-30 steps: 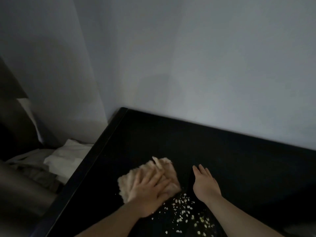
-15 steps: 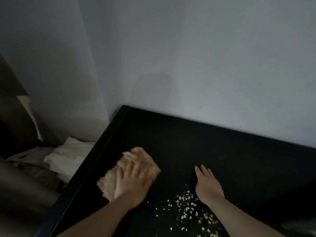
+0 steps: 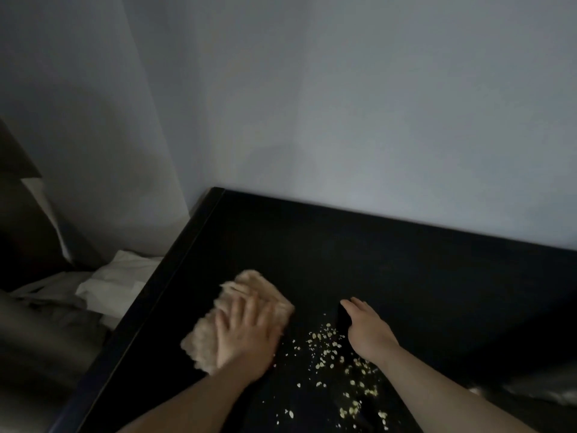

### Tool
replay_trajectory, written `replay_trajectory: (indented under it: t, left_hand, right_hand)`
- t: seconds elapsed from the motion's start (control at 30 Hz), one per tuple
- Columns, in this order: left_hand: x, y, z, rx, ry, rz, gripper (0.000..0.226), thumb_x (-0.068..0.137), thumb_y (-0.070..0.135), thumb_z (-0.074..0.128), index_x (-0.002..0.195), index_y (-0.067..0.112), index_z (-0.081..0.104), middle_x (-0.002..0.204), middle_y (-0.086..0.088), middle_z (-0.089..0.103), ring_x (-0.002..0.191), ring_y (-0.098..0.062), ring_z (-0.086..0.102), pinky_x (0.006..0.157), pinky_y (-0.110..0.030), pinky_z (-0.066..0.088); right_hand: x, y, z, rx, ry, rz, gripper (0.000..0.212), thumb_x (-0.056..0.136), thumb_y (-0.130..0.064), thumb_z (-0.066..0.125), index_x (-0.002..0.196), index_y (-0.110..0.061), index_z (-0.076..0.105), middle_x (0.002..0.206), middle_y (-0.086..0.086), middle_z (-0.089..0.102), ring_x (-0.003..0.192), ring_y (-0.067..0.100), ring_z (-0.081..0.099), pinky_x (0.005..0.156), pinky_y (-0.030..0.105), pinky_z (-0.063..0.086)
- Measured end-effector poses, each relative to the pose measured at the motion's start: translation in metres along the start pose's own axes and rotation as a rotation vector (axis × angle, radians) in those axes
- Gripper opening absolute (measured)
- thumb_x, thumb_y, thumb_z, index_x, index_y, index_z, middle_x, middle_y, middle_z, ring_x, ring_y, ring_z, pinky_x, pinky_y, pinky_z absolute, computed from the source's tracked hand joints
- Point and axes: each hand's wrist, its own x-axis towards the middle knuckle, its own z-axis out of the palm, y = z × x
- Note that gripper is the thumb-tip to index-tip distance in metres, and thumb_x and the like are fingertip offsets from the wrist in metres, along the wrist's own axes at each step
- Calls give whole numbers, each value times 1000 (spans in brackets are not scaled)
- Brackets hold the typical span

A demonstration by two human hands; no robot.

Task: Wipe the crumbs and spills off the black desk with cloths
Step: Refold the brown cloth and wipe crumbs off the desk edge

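Left hand: my left hand (image 3: 246, 339) lies flat on the beige cloth (image 3: 249, 285), fingers spread and straight, pressing it down, not bunching it.
Right hand: my right hand (image 3: 368, 334) rests on the black desk (image 3: 390, 260) with fingers straight and together, holding nothing; it stands just right of the crumbs like a stop.
Cloth position: on the left half of the desk, near its left edge, with a dark gap between its right edge and my right hand.
Crumbs: the pale crumbs (image 3: 331, 342) lie scattered between my two hands and trail toward me along my right forearm.
Just changed: half a second ago the cloth was further out toward the left edge; now it sits a little closer to the crumbs.
Against a second ago: the cloth was then right at the top of the crumb patch, almost meeting my right hand, which has hardly shifted.
Meaning: I judge this a back-and-forth stroke; the patch looks little thinner, so most of the wiping is left.
Beside the desk: pale bedding (image 3: 109, 285) lies lower left.
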Motion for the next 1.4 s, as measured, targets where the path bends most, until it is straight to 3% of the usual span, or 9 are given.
replay_trajectory:
  t: [0.13,0.4,0.63,0.83,0.93,1.13,1.23,1.33,1.4]
  left_hand:
    - [-27,20,8,65,-93,266,82,70,70,-20,145,42,-4,155,9,-19,134,-14,-31,110,-48,-20]
    - [-30,-7,6,-150,31,-325,57,94,57,9,147,41,1,157,6,-15,142,-23,-20,112,-53,-13]
    - [-61,85,30,-69,-34,47,56,94,58,7,146,41,-1,156,9,-17,140,-18,-26,110,-51,-20]
    - [-73,-11,18,-170,20,-308,57,94,57,13,147,41,1,157,5,-15,142,-22,-21,112,-54,-13]
    - [-68,7,16,-213,-25,-383,59,93,57,10,148,39,-3,156,3,-18,141,-28,-23,110,-58,-15]
    - [-88,52,33,-25,-111,140,61,90,61,3,147,40,-4,156,6,-19,139,-22,-27,110,-55,-17]
    - [-95,4,30,6,-81,130,66,86,64,4,146,41,-3,154,10,-19,140,-19,-24,112,-50,-16]
    - [-86,-27,11,-308,-140,136,49,98,48,22,144,45,5,152,17,-9,143,-16,-1,116,-50,5]
    - [-85,-44,-4,-667,-106,140,42,101,32,30,135,53,18,154,13,12,134,-8,28,109,-35,27]
  right_hand:
    - [-10,10,-3,38,-19,-6,58,95,-9,40,148,-26,21,157,-1,12,144,17,12,116,40,21]
    - [-29,30,0,69,-5,-30,58,94,-9,41,147,-26,24,155,-3,18,141,17,22,113,40,28]
    - [-44,50,1,68,-12,-98,55,95,-7,37,146,-25,26,154,-3,23,138,18,28,111,39,31]
    - [-51,57,9,63,36,-70,55,95,-7,37,146,-25,27,153,-3,24,139,17,28,111,40,31]
    - [-55,55,13,58,66,-63,55,94,-7,38,146,-25,28,153,-3,25,138,17,28,111,39,31]
    - [-66,32,14,45,123,-85,54,94,-7,40,144,-23,31,150,-1,30,135,17,33,110,37,32]
    - [-72,11,23,-9,184,-136,51,94,-9,41,143,-22,33,148,-1,34,134,17,34,109,36,33]
    - [-81,-22,45,-49,291,-301,45,96,-15,42,140,-22,39,146,-1,38,134,16,35,109,34,32]
    - [-92,-50,70,-57,345,-441,41,98,-22,39,138,-23,43,148,0,36,137,17,30,111,33,26]
